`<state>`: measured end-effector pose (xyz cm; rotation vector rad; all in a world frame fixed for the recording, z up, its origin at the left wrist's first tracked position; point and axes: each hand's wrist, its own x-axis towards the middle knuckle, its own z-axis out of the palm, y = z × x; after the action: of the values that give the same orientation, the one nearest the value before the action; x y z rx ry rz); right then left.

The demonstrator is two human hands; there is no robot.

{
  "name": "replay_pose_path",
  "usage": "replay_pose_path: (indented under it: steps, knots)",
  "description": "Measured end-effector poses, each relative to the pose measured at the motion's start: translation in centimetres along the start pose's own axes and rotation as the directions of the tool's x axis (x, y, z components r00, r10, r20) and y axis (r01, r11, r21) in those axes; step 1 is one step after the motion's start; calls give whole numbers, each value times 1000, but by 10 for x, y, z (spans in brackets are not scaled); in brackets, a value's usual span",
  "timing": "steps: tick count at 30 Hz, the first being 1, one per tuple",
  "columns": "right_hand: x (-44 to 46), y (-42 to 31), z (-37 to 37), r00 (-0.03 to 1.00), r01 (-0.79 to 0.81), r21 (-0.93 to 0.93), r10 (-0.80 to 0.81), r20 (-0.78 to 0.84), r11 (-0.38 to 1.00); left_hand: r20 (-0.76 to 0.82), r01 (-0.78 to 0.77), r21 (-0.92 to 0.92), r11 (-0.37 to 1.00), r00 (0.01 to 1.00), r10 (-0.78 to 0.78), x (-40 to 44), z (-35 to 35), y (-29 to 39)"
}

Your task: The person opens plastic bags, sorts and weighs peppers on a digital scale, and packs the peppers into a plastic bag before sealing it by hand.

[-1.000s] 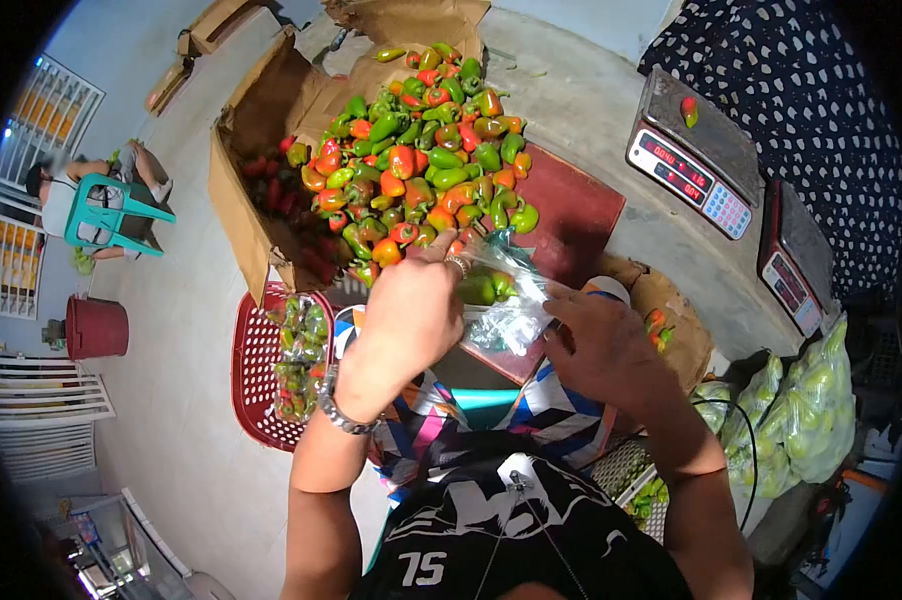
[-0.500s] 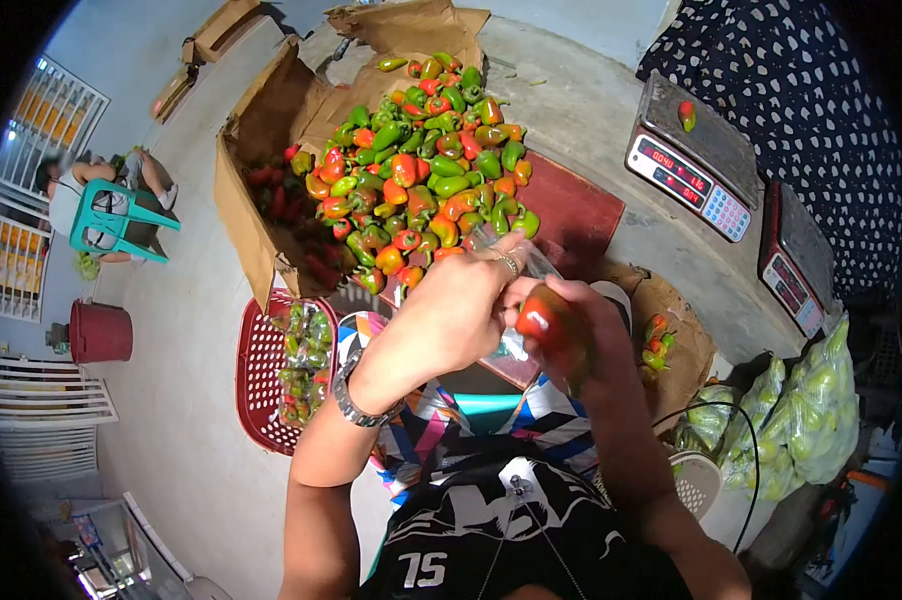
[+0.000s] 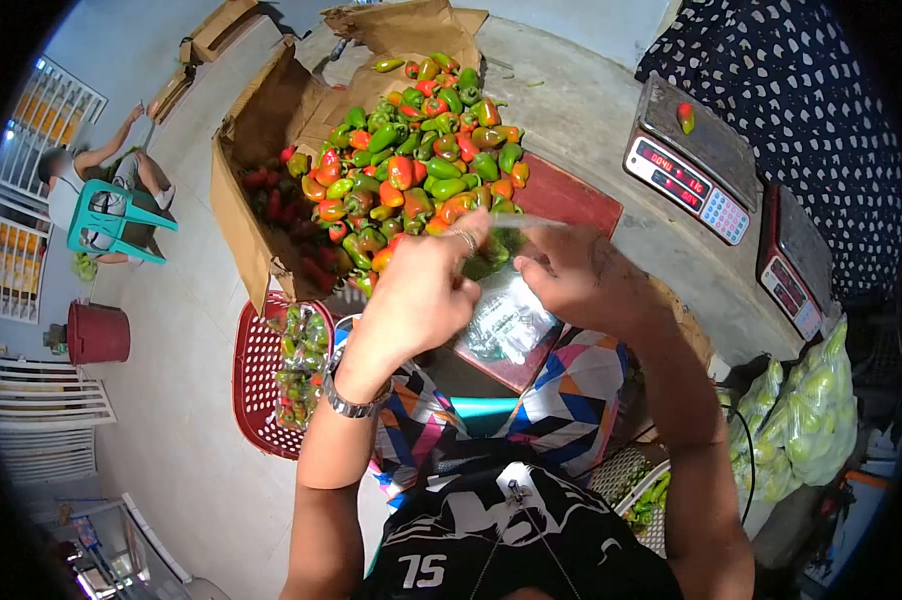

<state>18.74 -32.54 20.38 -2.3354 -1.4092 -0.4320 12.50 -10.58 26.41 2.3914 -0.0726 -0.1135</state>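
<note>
Pinching the near-left rim of a clear plastic bag [image 3: 511, 315] with left hand [image 3: 421, 290], fingers curled nearly closed; gripping the opposite rim with right hand [image 3: 586, 275], fingers bent in, exact fingertip contact partly hidden. Just let go of the big red-green pepper seen in right hand a moment ago; probably now inside, given the dark green one [image 3: 491, 258] showing through the film. Means both hands free for the bag mouth, with film stretched between. Resting bag bottom on red tabletop [image 3: 571, 195], close to the edge by the patterned trousers [image 3: 581, 385]. Tight beyond left hand: pepper pile [image 3: 411, 170] touching, cardboard box [image 3: 243, 225] wall behind, red basket [image 3: 254, 385] below. More open room past right hand, over tabletop and concrete ledge [image 3: 591, 110], up to scale [image 3: 686, 185].
</note>
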Motion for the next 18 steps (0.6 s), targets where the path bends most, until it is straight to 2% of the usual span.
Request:
replay_pose_path:
  steps: [1, 3, 5, 7, 8, 10, 11, 12, 14, 15, 16, 18]
  knots:
    - [5, 5, -5, 996, 86, -97, -88, -18, 992, -57, -19, -21, 1000, 998, 18, 0, -3, 0]
    - [18, 1, -28, 995, 98, -170, -101, -9, 980, -172, -63, -55, 996, 984, 53, 1, -7, 1]
    - [34, -2, -45, 992, -122, 37, 122, 7, 992, -183, -60, -81, 995, 982, 45, 5, -10, 3]
    - [46, 9, -64, 976, -213, 327, 213, 36, 921, -139, -70, -69, 995, 989, 60, 9, -12, 5]
    - [46, 28, -77, 980, -189, 502, 197, 38, 844, -115, -66, -67, 996, 992, 58, 11, -15, 5]
    - [45, 72, -87, 916, -335, 526, 401, -13, 782, -76, -44, -74, 996, 996, 38, 13, -20, 5]
    - [45, 100, -90, 799, -515, 392, 592, -102, 762, -58, -23, -58, 998, 998, 19, 13, -21, 4]
    - [38, 146, -85, 737, -589, 243, 635, -231, 771, -40, -2, -41, 999, 999, 1, 13, -22, 2]
    - [10, 256, -63, 516, -816, 98, 794, -322, 570, 0, -17, -78, 997, 1000, 17, 12, -21, 3]
    - [-13, 313, -51, 488, -855, 6, 809, -326, 518, 13, -21, -99, 995, 1000, 23, 12, -22, 4]
    - [-34, 361, -37, 401, -909, -33, 848, -347, 416, 7, -16, -115, 993, 1000, 17, 10, -25, 5]
    - [-74, 420, -12, 421, -907, -166, 823, -380, 387, -24, -35, -139, 990, 999, 32, 8, -24, 1]
